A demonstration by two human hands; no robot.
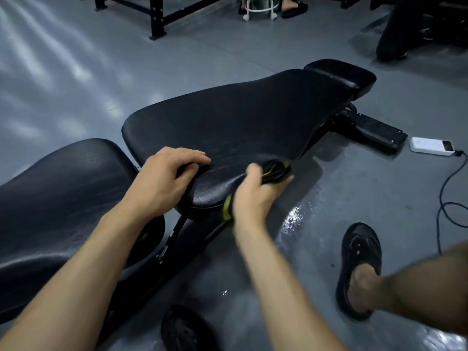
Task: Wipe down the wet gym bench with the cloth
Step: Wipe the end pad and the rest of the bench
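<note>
A black padded gym bench runs from the lower left to the upper right, with a separate seat pad at the left. My right hand grips a dark cloth with yellow-green trim, pressed on the near right edge of the long pad. My left hand rests on the near corner of that pad, fingers curled over a dark fold that may be part of the cloth. Fine droplets glisten on the pad between my hands.
A wet patch shines on the grey floor to the right of the bench. My feet in black sandals stand close by. A white device with a cable lies at the right. A black rack stands behind.
</note>
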